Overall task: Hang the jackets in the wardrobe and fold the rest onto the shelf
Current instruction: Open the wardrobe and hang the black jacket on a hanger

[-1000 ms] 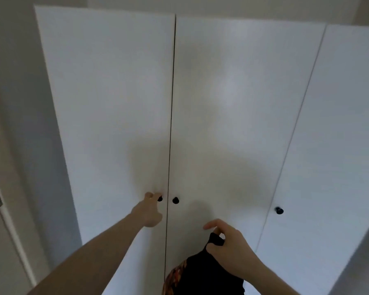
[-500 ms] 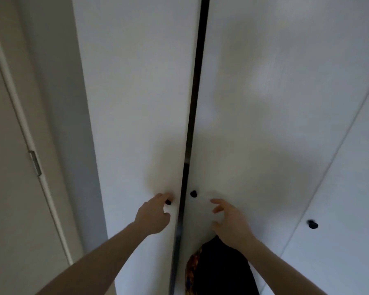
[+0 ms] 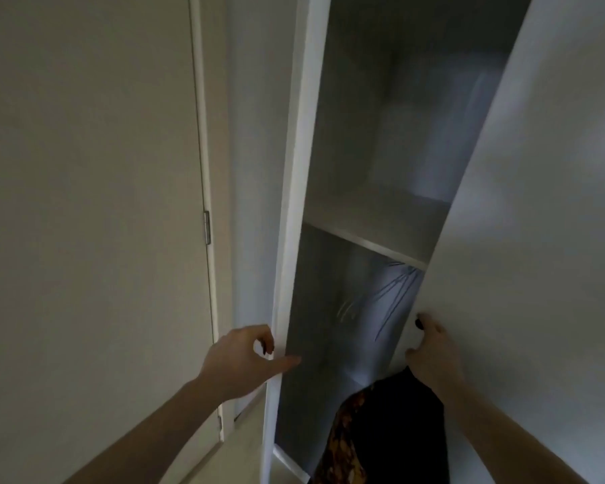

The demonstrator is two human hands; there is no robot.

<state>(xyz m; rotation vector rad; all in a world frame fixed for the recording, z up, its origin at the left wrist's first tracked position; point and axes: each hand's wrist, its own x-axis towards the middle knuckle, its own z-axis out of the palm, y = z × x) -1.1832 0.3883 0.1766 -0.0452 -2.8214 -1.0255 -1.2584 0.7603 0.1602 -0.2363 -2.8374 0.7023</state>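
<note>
Between parted white doors [image 3: 538, 204], shelf [image 3: 371, 218] shows; left hand [image 3: 238, 358] fingers pinch knob, right hand [image 3: 433, 354] grips knob.

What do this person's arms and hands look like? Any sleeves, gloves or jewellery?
Both forearms are bare as far as the picture shows, with no sleeve in view. The left hand and the right hand wear no gloves, and no ring, watch or bracelet shows. The picture is too dim and soft to tell anything about the nails.

light: dim, soft | shadows: deep inside wardrobe [image 3: 381, 169] | blur: slight | edges: wide-angle bending
</note>
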